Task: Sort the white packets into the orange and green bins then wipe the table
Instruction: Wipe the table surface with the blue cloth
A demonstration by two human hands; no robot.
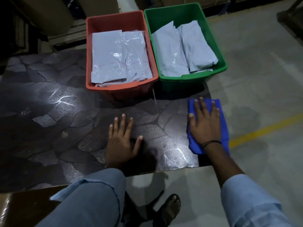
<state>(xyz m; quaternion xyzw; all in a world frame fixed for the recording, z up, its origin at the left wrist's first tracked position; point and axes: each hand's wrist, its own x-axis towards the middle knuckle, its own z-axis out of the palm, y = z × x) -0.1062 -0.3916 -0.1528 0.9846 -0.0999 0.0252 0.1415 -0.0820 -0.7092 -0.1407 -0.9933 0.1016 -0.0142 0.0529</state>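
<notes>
An orange bin (pixel 113 89) and a green bin (pixel 223 63) stand side by side at the far edge of the dark stone-patterned table (pixel 49 128). White packets (pixel 114 56) lie stacked in the orange bin, and more white packets (pixel 183 49) fill the green one. My right hand (pixel 205 122) lies flat with spread fingers on a blue cloth (pixel 224 130) at the table's right edge. My left hand (pixel 121 141) rests flat on the bare tabletop, fingers apart, holding nothing.
The table's right edge drops to a grey concrete floor with a yellow line (pixel 262 130). My sandalled foot (pixel 168 210) stands below the near edge. Cardboard boxes (pixel 98 4) and dark shelving sit behind the bins.
</notes>
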